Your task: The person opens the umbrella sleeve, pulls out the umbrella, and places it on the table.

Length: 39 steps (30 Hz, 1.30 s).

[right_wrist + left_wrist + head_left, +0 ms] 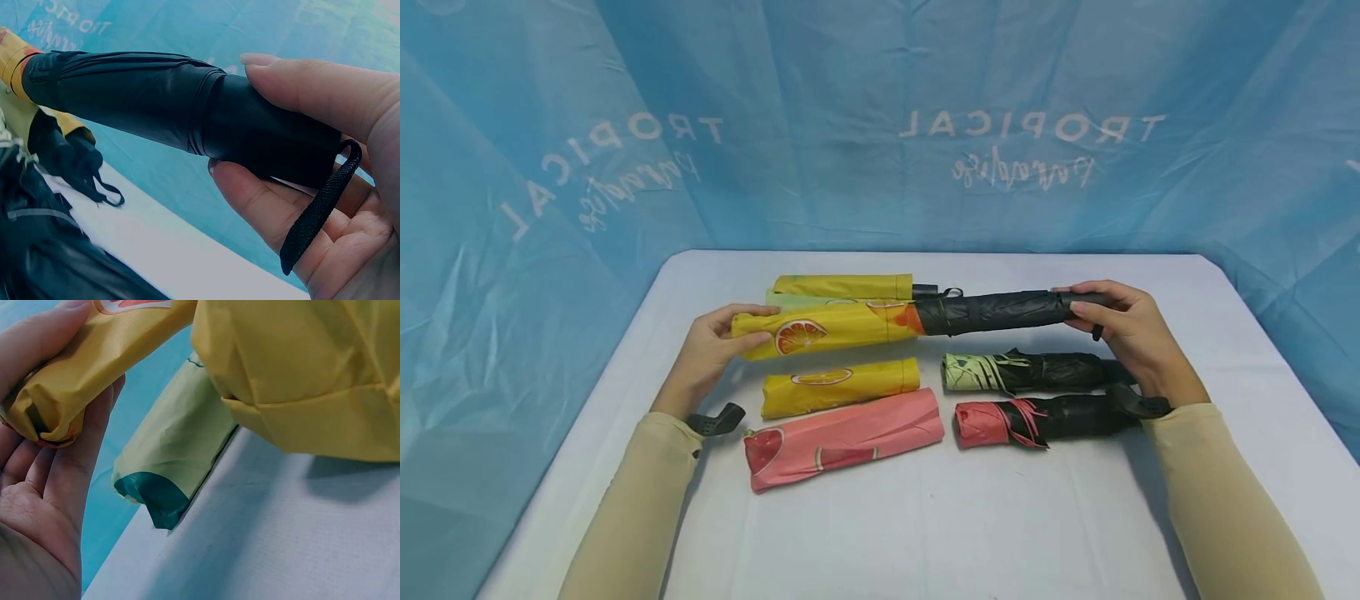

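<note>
A folded umbrella (992, 312) is held level above the table, black at its right and partly inside a yellow sleeve (842, 329) printed with orange slices. My left hand (711, 342) pinches the sleeve's closed end between thumb and fingers. At the other end, my right hand (1127, 321) grips the black handle (269, 131), whose wrist strap (322, 206) hangs down. Below lie a yellow lemon-print sleeve (842, 390) and a pink watermelon sleeve (850, 442). To their right are two black umbrellas, one with green fabric (1060, 372), one with pink (1060, 419).
Behind the held umbrella, a yellow-covered umbrella (842, 287) and a pale green sleeve (175, 431) lie at the back, partly hidden. The white table (925, 533) ends at blue printed curtains (850, 167) at the back and sides.
</note>
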Tool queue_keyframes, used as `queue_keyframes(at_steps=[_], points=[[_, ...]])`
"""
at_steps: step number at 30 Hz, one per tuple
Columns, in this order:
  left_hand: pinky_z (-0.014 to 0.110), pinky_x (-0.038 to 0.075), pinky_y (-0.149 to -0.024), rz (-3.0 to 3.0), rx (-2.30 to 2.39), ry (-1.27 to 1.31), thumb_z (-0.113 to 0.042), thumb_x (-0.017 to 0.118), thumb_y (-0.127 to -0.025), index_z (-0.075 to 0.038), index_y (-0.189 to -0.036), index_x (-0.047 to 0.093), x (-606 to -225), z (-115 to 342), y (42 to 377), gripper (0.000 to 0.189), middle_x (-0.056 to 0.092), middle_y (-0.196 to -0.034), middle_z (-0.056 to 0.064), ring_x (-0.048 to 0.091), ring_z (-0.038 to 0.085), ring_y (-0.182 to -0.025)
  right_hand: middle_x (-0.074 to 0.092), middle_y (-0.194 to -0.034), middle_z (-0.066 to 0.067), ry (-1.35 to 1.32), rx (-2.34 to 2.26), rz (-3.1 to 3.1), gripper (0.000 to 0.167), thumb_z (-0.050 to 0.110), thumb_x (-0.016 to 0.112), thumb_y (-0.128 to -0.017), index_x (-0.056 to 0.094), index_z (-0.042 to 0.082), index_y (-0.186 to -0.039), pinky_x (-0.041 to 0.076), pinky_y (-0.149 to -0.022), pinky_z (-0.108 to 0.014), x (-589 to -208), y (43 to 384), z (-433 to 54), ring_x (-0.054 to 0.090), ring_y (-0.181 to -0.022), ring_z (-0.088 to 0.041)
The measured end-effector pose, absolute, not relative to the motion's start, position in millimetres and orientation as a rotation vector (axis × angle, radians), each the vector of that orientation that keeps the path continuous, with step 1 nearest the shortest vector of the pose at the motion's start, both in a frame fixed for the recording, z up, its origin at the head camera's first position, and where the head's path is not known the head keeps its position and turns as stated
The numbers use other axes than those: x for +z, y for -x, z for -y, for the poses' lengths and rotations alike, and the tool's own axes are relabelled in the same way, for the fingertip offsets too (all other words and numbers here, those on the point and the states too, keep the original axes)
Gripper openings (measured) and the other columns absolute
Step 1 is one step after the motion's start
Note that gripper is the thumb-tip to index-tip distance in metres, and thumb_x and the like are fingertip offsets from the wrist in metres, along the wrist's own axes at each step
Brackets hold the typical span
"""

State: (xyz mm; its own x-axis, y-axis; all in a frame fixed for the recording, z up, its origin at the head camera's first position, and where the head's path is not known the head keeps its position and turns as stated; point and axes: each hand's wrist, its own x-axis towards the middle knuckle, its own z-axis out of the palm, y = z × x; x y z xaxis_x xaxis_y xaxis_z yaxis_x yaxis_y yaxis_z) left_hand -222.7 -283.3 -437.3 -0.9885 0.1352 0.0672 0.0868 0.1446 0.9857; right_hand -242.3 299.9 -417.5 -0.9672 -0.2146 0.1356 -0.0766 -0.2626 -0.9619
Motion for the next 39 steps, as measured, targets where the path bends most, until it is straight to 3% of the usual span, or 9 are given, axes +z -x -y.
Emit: queue_keyframes(at_steps=[12,26,31,34,39], points=[[0.022,0.053,-0.093,-2.387,1.982,-0.204,-0.019,0.08,-0.091,-0.006,-0.13,0.068,-441.0,286.2,222.1,0.043,0.066,-0.134,0.002,0.054,0.019,-0.127,0.067,-0.125,-0.011,0.359,-2.397,-1.87,0.031,-0.011,0.06,-0.097,0.065,-0.006,-0.128,0.056,-0.088,-0.035,-426.8,238.6,-324.0,0.069,-0.111,-0.021],[0.02,0.046,-0.101,-2.415,1.915,-0.201,-0.022,0.079,-0.092,-0.004,-0.131,0.067,-442.8,284.9,222.1,0.044,0.066,-0.135,0.002,0.051,0.016,-0.132,0.069,-0.122,-0.009,0.322,-2.336,-1.916,0.027,-0.01,0.058,-0.099,0.067,-0.005,-0.125,0.057,-0.089,-0.034,-443.5,241.9,-358.5,0.07,-0.107,-0.019],[0.019,0.046,-0.097,-2.468,1.776,-0.177,-0.029,0.079,-0.092,-0.01,-0.133,0.067,-449.2,288.2,222.4,0.046,0.064,-0.137,0.0,0.05,0.016,-0.13,0.069,-0.125,-0.006,0.371,-2.25,-1.961,0.029,-0.009,0.055,-0.101,0.065,-0.004,-0.128,0.057,-0.088,-0.033,-453.5,243.1,-365.2,0.07,-0.109,-0.017],[0.024,0.046,-0.098,-2.474,1.698,-0.166,-0.034,0.079,-0.092,-0.014,-0.133,0.067,-453.1,289.8,223.1,0.048,0.062,-0.137,-0.001,0.05,0.017,-0.128,0.069,-0.126,-0.004,0.363,-2.208,-1.981,0.03,-0.007,0.055,-0.102,0.065,-0.002,-0.129,0.057,-0.089,-0.032,-458.1,242.9,-368.1,0.07,-0.109,-0.017],[0.04,0.037,-0.109,-2.473,1.634,-0.23,-0.036,0.08,-0.091,-0.018,-0.131,0.069,-458.8,290.9,226.4,0.046,0.065,-0.134,-0.002,0.048,0.015,-0.131,0.069,-0.127,0.007,0.192,-1.983,-2.126,0.034,0.004,0.059,-0.104,0.066,0.01,-0.136,0.058,-0.086,-0.028,-461.5,239.0,-373.5,0.07,-0.105,-0.014]])
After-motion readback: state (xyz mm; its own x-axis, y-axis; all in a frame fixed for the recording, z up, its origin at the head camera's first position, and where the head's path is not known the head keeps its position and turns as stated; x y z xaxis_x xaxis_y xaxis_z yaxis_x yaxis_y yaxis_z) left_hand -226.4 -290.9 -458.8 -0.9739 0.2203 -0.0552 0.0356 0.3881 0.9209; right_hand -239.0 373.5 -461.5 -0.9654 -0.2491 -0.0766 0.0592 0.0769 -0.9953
